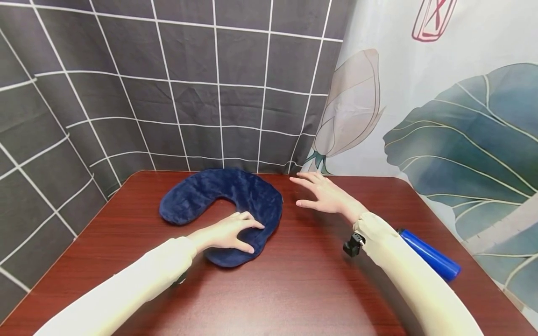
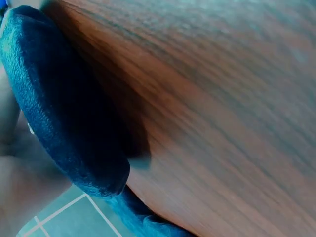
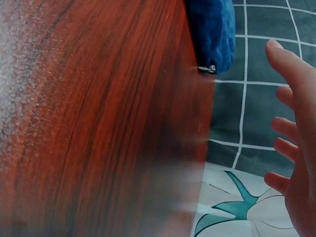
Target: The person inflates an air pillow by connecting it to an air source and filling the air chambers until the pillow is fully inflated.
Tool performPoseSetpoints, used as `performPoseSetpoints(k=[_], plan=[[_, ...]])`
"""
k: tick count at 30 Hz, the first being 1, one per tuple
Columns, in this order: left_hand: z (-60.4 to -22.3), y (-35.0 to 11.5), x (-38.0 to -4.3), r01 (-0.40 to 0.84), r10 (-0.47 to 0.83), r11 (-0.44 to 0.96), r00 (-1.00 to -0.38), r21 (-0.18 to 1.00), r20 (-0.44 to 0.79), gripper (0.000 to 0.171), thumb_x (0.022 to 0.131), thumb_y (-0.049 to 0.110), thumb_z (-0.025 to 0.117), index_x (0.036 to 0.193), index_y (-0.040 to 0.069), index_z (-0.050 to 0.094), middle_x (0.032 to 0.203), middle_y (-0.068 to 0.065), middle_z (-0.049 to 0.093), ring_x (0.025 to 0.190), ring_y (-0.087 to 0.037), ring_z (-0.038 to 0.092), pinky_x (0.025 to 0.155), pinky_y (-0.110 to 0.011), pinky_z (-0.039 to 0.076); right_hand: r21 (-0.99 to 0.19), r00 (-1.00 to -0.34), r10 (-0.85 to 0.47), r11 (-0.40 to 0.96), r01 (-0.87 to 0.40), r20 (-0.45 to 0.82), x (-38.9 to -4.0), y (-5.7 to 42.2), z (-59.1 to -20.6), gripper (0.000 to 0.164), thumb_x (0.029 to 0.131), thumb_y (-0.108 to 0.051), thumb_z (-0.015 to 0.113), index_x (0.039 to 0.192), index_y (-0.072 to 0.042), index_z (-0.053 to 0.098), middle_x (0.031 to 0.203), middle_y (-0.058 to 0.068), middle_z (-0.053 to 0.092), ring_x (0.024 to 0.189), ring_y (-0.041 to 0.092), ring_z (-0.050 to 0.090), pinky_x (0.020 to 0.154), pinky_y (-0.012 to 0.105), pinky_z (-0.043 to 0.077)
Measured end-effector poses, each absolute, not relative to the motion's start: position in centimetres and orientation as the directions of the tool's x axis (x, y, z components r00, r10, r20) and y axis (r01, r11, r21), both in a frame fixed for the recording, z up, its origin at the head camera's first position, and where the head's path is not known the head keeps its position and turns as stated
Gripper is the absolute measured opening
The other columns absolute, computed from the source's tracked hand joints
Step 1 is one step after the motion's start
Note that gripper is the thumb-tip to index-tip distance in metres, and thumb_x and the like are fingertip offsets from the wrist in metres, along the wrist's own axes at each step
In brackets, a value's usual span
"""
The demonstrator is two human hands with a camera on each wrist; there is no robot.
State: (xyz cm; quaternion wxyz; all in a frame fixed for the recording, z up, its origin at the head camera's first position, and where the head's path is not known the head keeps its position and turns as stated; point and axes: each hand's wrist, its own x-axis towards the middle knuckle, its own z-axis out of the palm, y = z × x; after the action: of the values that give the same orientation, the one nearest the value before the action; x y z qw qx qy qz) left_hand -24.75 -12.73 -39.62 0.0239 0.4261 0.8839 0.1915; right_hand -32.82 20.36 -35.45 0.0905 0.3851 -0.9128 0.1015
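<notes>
A dark blue, plush U-shaped neck pillow [image 1: 258, 196] lies on the table, its opening toward the left. My left hand [image 1: 230, 232] rests on its near arm, thumb and fingers spread over the fabric. In the left wrist view, the rounded end of the pillow [image 2: 64, 113] fills the left side and partly covers the hand. My right hand [image 1: 327, 192] hovers over the table to the right of the pillow, fingers apart and holding nothing. A small metal zipper pull [image 3: 210, 68] shows at the pillow's edge in the right wrist view.
A blue cylinder [image 1: 430, 255] with a dark end lies on the reddish-brown table [image 1: 302, 289], beside the right forearm. A dark grid-patterned curtain [image 1: 189, 102] hangs behind, and a white curtain with leaf and flower prints [image 1: 391, 42] hangs at the right.
</notes>
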Motion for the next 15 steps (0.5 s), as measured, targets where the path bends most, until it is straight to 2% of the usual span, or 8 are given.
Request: performPoseSetpoints(k=[3, 10, 15], plan=[[-39.5, -12.9, -24.7, 0.754, 0.777, 0.547, -0.619, 0.365, 0.113, 0.059, 0.08, 0.039, 0.079, 0.133, 0.019, 0.06, 0.119, -0.005, 0.059, 0.111, -0.023, 0.054, 0.097, -0.038, 0.045, -0.143, -0.693, -0.681, 0.681, -0.718, 0.238, -32.7, 20.3, -35.6, 0.072, 0.089, -0.047, 0.067, 0.15, -0.02, 0.042, 0.153, 0.014, 0.042, 0.142, 0.032, 0.037, 0.117, 0.057, 0.029], [-39.3, -13.3, -24.3, 0.745, 0.789, 0.544, -0.611, 0.387, 0.066, 0.065, 0.08, 0.039, 0.08, 0.136, 0.022, 0.055, 0.121, -0.004, 0.059, 0.114, -0.022, 0.053, 0.099, -0.039, 0.044, -0.329, -0.714, -0.672, 0.64, -0.694, 0.199, -32.7, 20.2, -36.5, 0.068, 0.09, -0.04, 0.07, 0.148, -0.015, 0.045, 0.152, 0.008, 0.047, 0.143, 0.029, 0.038, 0.119, 0.051, 0.027], [-39.0, -13.6, -23.7, 0.747, 0.795, 0.551, -0.606, 0.372, 0.039, 0.075, 0.081, 0.039, 0.079, 0.147, 0.028, 0.044, 0.121, -0.002, 0.055, 0.114, -0.019, 0.05, 0.097, -0.038, 0.044, -0.336, -0.705, -0.68, 0.627, -0.702, 0.202, -32.5, 20.1, -36.9, 0.065, 0.089, -0.038, 0.07, 0.146, -0.013, 0.049, 0.149, 0.007, 0.051, 0.139, 0.027, 0.043, 0.117, 0.049, 0.03]])
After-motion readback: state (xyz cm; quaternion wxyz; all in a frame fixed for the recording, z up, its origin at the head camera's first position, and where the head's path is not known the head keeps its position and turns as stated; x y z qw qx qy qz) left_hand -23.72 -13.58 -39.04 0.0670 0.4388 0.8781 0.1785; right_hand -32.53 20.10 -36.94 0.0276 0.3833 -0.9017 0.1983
